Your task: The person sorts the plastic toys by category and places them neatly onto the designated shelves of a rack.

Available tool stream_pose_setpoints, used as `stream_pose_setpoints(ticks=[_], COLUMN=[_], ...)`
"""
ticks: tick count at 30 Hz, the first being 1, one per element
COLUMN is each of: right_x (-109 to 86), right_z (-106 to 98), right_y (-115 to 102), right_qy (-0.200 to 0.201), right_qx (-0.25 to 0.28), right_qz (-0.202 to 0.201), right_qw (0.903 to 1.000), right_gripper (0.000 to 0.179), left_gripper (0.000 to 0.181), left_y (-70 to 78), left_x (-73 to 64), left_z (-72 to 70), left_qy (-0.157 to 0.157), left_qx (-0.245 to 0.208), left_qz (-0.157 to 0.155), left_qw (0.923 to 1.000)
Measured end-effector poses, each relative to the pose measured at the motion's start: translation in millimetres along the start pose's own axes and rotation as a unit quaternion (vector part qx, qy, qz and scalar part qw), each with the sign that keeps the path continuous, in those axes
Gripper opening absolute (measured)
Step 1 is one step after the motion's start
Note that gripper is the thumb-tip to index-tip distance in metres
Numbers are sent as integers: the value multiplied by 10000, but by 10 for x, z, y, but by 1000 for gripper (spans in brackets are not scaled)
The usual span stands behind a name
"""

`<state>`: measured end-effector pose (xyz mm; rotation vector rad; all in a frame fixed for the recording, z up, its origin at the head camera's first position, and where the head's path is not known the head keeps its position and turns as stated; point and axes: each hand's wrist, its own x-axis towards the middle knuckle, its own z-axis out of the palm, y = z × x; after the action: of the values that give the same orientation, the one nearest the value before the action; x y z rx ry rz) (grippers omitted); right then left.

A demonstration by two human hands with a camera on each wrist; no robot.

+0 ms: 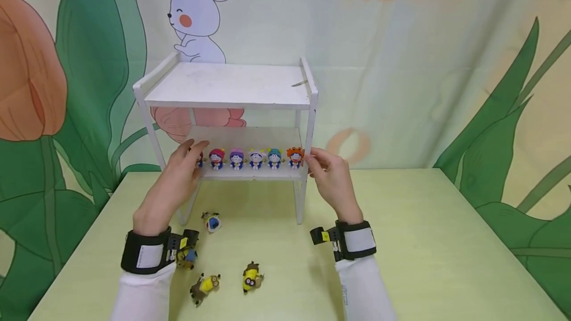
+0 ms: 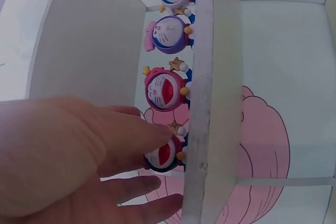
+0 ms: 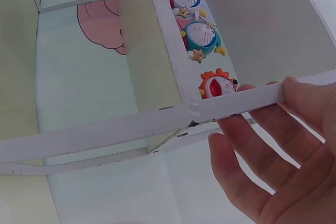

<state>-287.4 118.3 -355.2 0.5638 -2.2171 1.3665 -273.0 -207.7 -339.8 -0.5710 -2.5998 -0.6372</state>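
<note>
A row of several blue-and-white cat figurines with coloured hats stands along the front of the lower board of a white shelf (image 1: 227, 85). My left hand (image 1: 176, 177) is at the row's left end, holding the leftmost figurine (image 2: 165, 157) between thumb and fingers; the hand partly covers it. Beside it stands a figurine with a pink-red hat (image 1: 216, 158). My right hand (image 1: 332, 180) grips the shelf's right front post (image 3: 252, 102), thumb on one side and fingers round the other. Just inside that post is the orange crab-hat figurine (image 1: 295, 157), close to the right fingertips.
Below the shelf, a white-and-blue figurine (image 1: 212, 222) lies on the pale green table (image 1: 424, 241). Nearer the front lie yellow-and-brown figurines (image 1: 252, 278), one partly behind the left wrist strap (image 1: 144, 252). A printed curtain (image 1: 401, 63) hangs behind the shelf.
</note>
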Motion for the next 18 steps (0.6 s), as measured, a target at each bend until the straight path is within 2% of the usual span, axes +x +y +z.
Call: stream_pose_setpoints(ticks=[6, 9, 14, 18], right_x=[2, 2, 2, 6], right_z=[10, 5, -7, 5], right_y=[7, 12, 8, -8], right_qy=[-51, -41, -35, -52], right_qx=[-1, -18, 44, 129], right_qz=[1, 8, -2, -18], right_qw=[10000, 10000, 10000, 9999], right_gripper=[24, 24, 24, 23], left_gripper=[55, 55, 51, 47], left_y=[36, 66, 166, 275], left_x=[-96, -136, -162, -177], left_z=[-59, -93, -134, -111], left_qy=[427, 542, 323, 25], left_qx=[51, 54, 8, 8], left_qz=[356, 533, 529, 542], left_qw=[9984, 9971, 9981, 9985])
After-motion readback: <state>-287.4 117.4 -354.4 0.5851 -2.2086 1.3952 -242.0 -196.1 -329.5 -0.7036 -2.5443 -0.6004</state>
